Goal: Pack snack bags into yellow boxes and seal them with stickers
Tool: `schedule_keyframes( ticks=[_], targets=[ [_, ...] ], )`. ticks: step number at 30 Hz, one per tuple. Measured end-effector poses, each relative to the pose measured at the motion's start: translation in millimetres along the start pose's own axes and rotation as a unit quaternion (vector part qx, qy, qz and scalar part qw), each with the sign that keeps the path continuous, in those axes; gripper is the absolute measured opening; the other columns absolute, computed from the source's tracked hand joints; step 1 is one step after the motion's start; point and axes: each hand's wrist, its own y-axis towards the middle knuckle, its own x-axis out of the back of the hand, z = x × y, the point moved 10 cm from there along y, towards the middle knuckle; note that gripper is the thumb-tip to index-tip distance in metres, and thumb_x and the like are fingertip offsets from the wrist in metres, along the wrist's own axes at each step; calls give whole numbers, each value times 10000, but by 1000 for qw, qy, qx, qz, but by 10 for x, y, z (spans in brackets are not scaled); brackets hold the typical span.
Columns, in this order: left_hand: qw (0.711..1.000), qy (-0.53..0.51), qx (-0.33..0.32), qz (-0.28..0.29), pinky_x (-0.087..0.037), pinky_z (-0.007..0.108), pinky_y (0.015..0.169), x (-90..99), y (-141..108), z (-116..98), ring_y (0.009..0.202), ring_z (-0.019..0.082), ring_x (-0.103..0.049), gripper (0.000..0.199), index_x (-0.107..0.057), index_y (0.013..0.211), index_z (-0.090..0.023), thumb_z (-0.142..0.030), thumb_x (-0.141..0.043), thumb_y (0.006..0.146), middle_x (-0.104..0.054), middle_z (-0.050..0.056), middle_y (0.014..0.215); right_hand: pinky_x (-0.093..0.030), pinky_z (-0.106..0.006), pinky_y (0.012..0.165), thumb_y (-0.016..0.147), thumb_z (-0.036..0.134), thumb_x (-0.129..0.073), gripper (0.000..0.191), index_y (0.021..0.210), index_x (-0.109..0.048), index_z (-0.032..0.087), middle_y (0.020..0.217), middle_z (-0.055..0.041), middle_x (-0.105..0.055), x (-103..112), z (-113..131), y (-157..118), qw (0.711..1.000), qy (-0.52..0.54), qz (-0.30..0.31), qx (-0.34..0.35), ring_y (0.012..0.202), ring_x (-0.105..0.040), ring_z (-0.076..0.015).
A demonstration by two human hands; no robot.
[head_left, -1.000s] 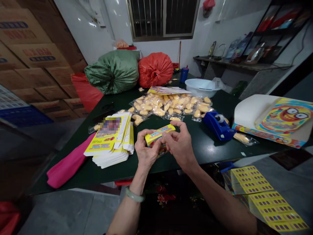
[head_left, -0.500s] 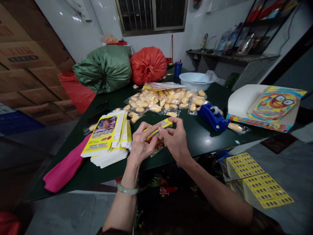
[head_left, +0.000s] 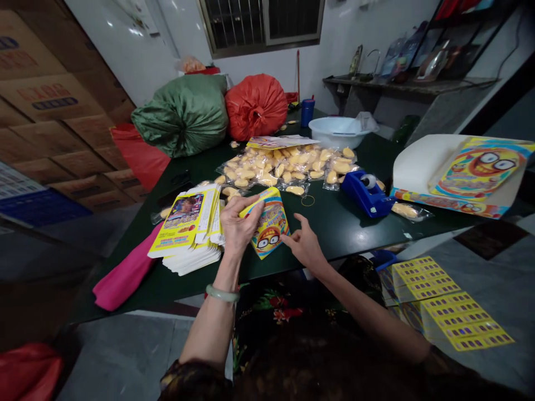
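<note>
Left hand (head_left: 236,224): closed around the upper left edge of the yellow box (head_left: 267,224), thumb on top.
Right hand (head_left: 306,246): open, fingers loose, forefinger tip touching the box's lower right edge.
Yellow box: held tilted just above the green table (head_left: 355,228), cartoon face towards the camera.
Flat cartons (head_left: 193,227): stacked just left of the left hand.
Snack packets (head_left: 284,170): piled behind the box.
Tape dispenser (head_left: 364,192): blue, right of the packets.

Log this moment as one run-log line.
left hand: grips yellow box | right hand: open, fingertip at box's lower edge | box: upright, above green table | left: flat-box stack | behind: bagged yellow pieces, blue tape dispenser
</note>
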Motion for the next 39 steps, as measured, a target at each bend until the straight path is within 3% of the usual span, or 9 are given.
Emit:
schedule_keyframes(
  ticks=[3, 6, 17, 22, 25, 30, 33, 36, 39],
  targets=[
    [984, -90, 128, -87, -524, 298, 698, 127, -103, 317, 739, 157, -636, 288, -741, 853, -168, -391, -751, 672, -685, 39, 786, -441, -282, 593, 667, 481, -706, 775, 1294, -433, 117, 728, 16, -603, 278, -122, -98, 997, 15, -75, -23, 602, -546, -139],
    [951, -177, 214, -134, -544, 287, 653, 116, -285, 526, 709, 156, -656, 408, -719, 961, -171, -417, -770, 640, -706, 42, 833, -444, -264, 518, 725, 556, -646, 613, 1144, -507, 132, 858, -48, -643, 253, -71, -191, 994, 99, -25, -42, 677, -589, -157],
    [927, -221, 302, -15, -519, 245, 556, -264, -455, 658, 573, 126, -616, 429, -705, 762, -114, -523, -747, 640, -697, 40, 670, -439, -211, 393, 744, 478, -680, 395, 941, -520, 176, 763, 7, -625, 485, 211, -172, 978, 207, -18, -10, 579, -567, -116],
    [902, -275, 332, 19, -547, 256, 650, -469, -565, 626, 711, 156, -666, 542, -678, 965, -143, -455, -825, 547, -727, 62, 869, -405, -188, 369, 652, 452, -758, 515, 1006, -508, 174, 757, 10, -655, 651, 36, -79, 963, 258, -53, -57, 541, -572, -108],
    [884, -284, 371, 25, -565, 290, 690, -543, -670, 638, 744, 182, -676, 566, -681, 950, -127, -428, -855, 504, -727, 76, 892, -493, -232, 461, 617, 420, -792, 586, 1063, -496, 182, 813, -6, -686, 731, -40, -95, 953, 283, -80, -76, 612, -631, -141],
    [871, -282, 402, -8, -584, 290, 690, -630, -848, 695, 753, 180, -681, 579, -675, 995, -161, -444, -853, 523, -724, 47, 917, -543, -355, 823, 699, 377, -744, 440, 1054, -568, 185, 976, -41, -707, 855, 312, -118, 964, 267, 5, 11, 878, -676, -174],
    [902, -245, 354, 42, -589, 269, 667, -728, -842, 617, 795, 183, -683, 577, -667, 1036, -190, -489, -816, 565, -714, 50, 987, -536, -362, 851, 725, 354, -723, 408, 1075, -578, 204, 1040, -42, -699, 1381, 594, -141, 977, 201, -15, 63, 929, -671, -177],
    [936, -150, 306, 89, -591, 266, 706, -737, -866, 607, 836, 191, -690, 531, -669, 1031, -213, -503, -781, 601, -716, 46, 986, -533, -379, 859, 738, 342, -708, 387, 1083, -576, 224, 1063, -41, -693, 2369, 940, -214, 979, 80, -129, 136, 952, -660, -187],
    [958, -54, 265, 96, -587, 276, 729, -677, -923, 713, 810, 198, -693, 506, -681, 985, -216, -539, -752, 601, -726, 39, 929, -528, -396, 829, 735, 326, -688, 402, 1105, -570, 222, 1072, -61, -681, 3389, 1310, -280, 937, -112, -252, 216, 950, -641, -215]
  ],
)
